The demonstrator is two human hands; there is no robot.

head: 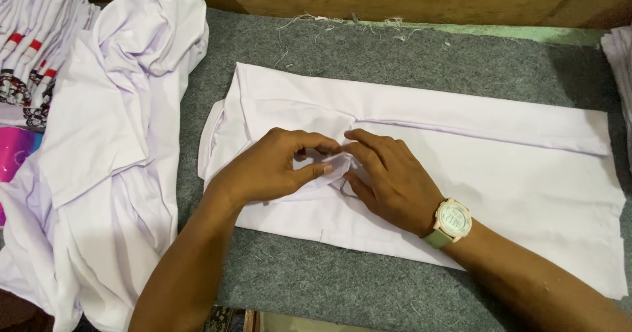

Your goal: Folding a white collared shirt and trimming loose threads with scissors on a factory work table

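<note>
Head camera looks steeply down, close over the grey felt table (395, 62).

Both hands palm-down, close together; left hand (276, 167) pinching, right hand (388, 177) fingertips curled.

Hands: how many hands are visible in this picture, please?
2. The left hand and the right hand, with a wristwatch, meet at a fold in the middle of the white garment on the grey mat.
</note>
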